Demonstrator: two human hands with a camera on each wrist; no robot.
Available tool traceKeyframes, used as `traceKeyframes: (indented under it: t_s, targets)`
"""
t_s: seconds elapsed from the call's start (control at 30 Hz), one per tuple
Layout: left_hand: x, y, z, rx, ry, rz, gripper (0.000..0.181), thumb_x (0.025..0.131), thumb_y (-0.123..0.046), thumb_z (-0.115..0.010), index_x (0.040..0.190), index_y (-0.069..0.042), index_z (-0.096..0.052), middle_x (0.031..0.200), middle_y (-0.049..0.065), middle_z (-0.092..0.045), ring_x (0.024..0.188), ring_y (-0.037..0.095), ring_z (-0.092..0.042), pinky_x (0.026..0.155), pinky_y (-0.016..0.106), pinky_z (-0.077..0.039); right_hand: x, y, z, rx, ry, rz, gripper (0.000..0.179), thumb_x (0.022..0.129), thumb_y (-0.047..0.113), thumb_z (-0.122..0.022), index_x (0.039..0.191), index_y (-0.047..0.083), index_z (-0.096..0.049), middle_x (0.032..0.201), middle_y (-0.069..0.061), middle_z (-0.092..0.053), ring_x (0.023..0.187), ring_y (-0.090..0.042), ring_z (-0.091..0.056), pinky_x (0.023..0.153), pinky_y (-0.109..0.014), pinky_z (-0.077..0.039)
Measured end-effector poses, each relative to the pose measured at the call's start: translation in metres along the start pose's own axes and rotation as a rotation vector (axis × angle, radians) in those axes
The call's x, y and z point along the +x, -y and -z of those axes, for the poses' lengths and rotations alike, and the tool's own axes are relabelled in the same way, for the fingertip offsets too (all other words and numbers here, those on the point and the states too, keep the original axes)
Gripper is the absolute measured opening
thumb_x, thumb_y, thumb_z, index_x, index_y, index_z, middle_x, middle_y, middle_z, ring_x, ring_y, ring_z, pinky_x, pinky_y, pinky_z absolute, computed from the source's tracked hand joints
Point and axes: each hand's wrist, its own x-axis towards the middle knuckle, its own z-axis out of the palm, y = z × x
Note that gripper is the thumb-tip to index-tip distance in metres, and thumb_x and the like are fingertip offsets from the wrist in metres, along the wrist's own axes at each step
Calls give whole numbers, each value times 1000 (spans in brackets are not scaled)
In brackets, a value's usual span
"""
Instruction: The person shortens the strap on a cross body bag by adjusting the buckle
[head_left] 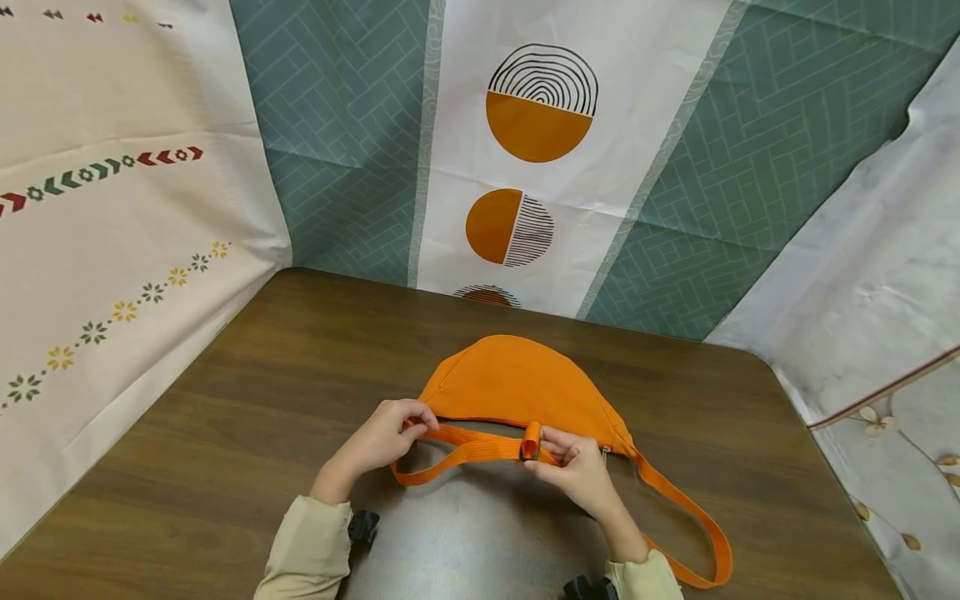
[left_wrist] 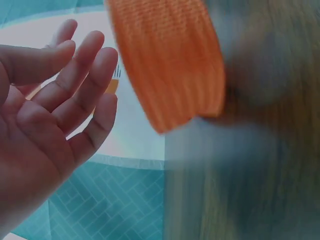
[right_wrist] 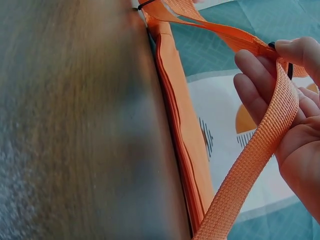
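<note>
While pinched: strap (head_left: 480, 451) across right grip (head_left: 573, 467).

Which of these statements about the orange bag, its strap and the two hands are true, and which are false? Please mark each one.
1. The orange bag lies on a wooden table. True.
2. The right hand holds the strap near its orange slider. True.
3. The bag hangs in the air above the table. False: it rests flat on the tabletop.
4. The left hand lies on the table, far from the strap. False: its grip is on the strap, near the left end of the bag.
5. The strap is black. False: it is orange, like the bag.
</note>
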Motion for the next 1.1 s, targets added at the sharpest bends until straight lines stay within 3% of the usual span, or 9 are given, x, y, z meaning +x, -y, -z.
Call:
traceKeyframes:
  t_s: [0.27, 0.43, 0.73, 0.9, 1.1]
  targets:
    - [10, -11, -15, -41, 39, -63, 4, 86, -5, -58, 87, -4, -62, 81, 1, -59, 70, 14, -54, 62, 25, -45, 1, -7, -1, 57, 22, -36, 39, 76, -9, -64, 110, -19, -51, 92, -26, -62, 81, -26, -63, 67, -27, -50]
    - [18, -22, -28, -33, 60, -85, 4, 87, -9, -59, 87, -8, -62, 82, -7, -57, 75, 10, -52, 67, 26, -44, 1, -11, -3, 57, 24, -35, 39, 75, -8, -65, 110, -19, -51, 93, -24, -63, 81, -20, -63, 66, -26, -50]
    - [26, -35, -43, -76, 120, -93, 4, 86, -11, -60, 87, -7, -60, 81, -7, -57, 76, 10, -52, 69, 26, -44, 3, 8, -9, 29, 29, 12, 31, 73, -16, -62, 103, -18, -54, 88, -29, -61, 79, -22, -63, 64, -24, -50]
    - [28, -37, -47, -124, 142, -143, 5, 84, -9, -62, 84, -5, -60, 81, -4, -57, 75, 10, -51, 70, 28, -45, 3, 18, -12, 17, 30, 31, 31, 74, -16, -62, 104, -19, -54, 88, -30, -61, 80, -19, -63, 65, -24, -50]
    - [30, -38, -48, -87, 134, -174, 9, 84, 1, -58, 80, -6, -61, 78, -3, -55, 71, 10, -47, 66, 24, -43, 4, 17, -12, 23, 71, 86, 30, 73, -18, -61, 102, -17, -55, 87, -29, -61, 78, -20, -63, 62, -25, -50]
